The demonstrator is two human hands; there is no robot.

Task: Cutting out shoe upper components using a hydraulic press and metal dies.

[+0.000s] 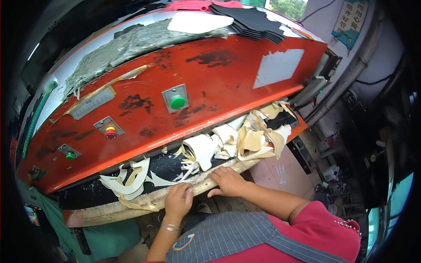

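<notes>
Head view shows curled, ragged scraps [202, 151], white and tan.

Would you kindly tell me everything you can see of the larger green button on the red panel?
The larger green button is round, with a smooth face that looks like plastic. It juts from a grey, metal-looking square plate on the red panel, facing the person. Dark smudges mark the paint to its left. Whether it is pressed in cannot be told. Nothing but its mount touches it.
</notes>
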